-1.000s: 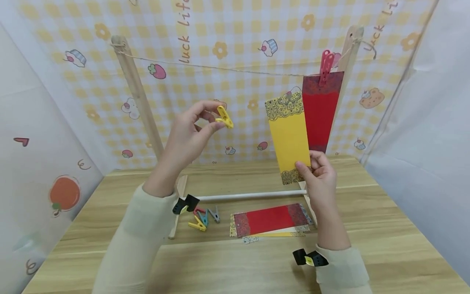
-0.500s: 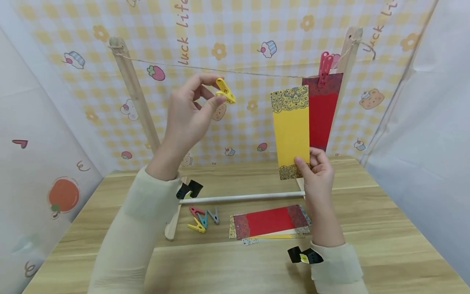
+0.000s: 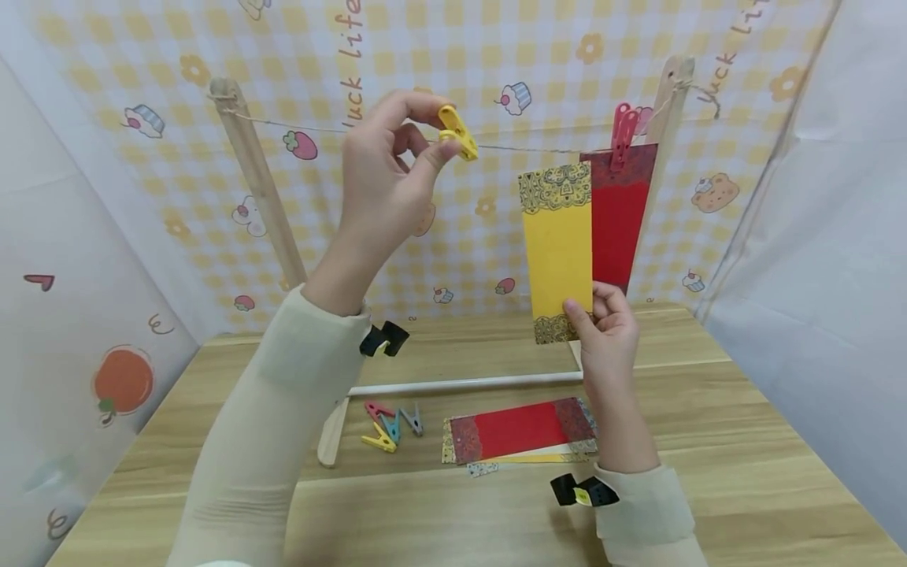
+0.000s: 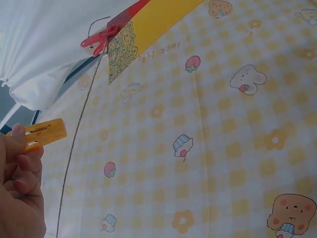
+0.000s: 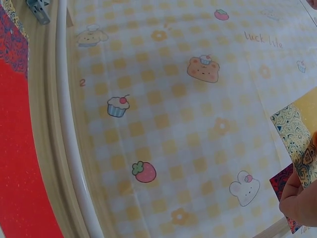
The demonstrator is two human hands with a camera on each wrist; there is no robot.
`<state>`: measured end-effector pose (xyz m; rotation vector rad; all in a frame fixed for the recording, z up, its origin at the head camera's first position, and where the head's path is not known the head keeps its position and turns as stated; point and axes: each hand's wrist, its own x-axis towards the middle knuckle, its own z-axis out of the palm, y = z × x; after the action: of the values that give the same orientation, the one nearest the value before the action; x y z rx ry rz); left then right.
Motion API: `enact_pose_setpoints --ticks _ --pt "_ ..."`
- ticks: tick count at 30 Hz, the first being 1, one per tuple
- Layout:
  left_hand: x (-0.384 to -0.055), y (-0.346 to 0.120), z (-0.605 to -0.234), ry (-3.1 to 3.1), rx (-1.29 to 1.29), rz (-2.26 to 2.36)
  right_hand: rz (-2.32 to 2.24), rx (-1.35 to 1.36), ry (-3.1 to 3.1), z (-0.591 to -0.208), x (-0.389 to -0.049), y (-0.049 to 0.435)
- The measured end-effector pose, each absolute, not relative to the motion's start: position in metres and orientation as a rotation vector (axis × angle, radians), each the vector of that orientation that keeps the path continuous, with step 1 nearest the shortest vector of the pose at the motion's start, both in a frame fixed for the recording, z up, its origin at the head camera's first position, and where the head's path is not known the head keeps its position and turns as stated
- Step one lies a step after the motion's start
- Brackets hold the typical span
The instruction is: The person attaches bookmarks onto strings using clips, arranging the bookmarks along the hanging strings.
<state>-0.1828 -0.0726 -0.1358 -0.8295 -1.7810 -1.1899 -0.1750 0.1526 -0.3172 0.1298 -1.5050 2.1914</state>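
Holding yellow card (image 3: 560, 252) just below string (image 3: 527, 149) in head view

Pinching yellow clip (image 3: 460, 135) in left hand (image 3: 390, 173), roughly level with string, left of card's top edge. Gripping card's lower end in right hand (image 3: 605, 331), long axis near-vertical.

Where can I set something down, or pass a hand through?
Bare: the tabletop between the sleeves, in front of the card stack; and the strip between white rod and backdrop. A hand could likely pass between left sleeve and yellow card. Crowded: just before the rod, with loose clothespins and that stack.
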Motion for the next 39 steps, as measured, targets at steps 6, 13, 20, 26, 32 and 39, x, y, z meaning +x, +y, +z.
enact_pose_setpoints --ticks 6,13,20,26,32,39 --pt "-0.186 -0.060 -0.128 -1.808 -0.872 -1.174 2.176 0.129 -1.491 -0.318 -0.177 0.150" --pt "-0.192 -0.042 -0.126 -1.825 -0.901 -1.191 2.174 0.156 -1.466 -0.320 -0.180 0.149" --pt "-0.196 -0.031 -0.125 -1.868 -0.925 -1.177 2.155 0.170 -1.453 -0.322 -0.183 0.146" --pt "-0.197 -0.024 -0.125 -1.934 -0.908 -1.208 2.156 0.171 -1.444 -0.323 -0.184 0.144" --pt "-0.200 -0.017 -0.123 -1.954 -0.937 -1.222 2.153 0.169 -1.439 -0.322 -0.184 0.143" --pt "-0.202 -0.011 -0.125 -2.008 -0.952 -1.161 2.132 0.159 -1.452 -0.323 -0.185 0.143"
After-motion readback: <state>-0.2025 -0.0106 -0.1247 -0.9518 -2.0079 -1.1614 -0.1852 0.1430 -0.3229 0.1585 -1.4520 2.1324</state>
